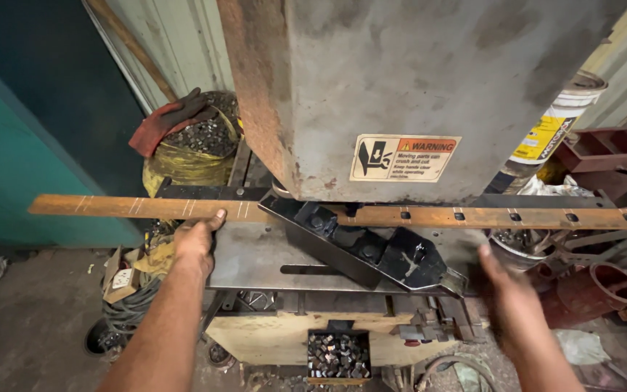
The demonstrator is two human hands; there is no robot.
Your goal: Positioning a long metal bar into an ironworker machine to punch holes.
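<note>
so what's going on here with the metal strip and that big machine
A person is feeding a long rusty metal strip through a big grey punching machine. The left hand rests on the strip's marked, unpunched part, left of the machine. The part sticking out on the right already has a row of small holes. The right hand is blurred, below the strip and not touching it. Under the table, a box holds small metal bits.

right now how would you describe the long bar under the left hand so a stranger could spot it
Start at the big grey punching machine. A long rusty flat bar runs crosswise through its base, the left hand touching it. Unlike nearby scrap, it has chalk marks on one side and punched holes on the other.
</note>
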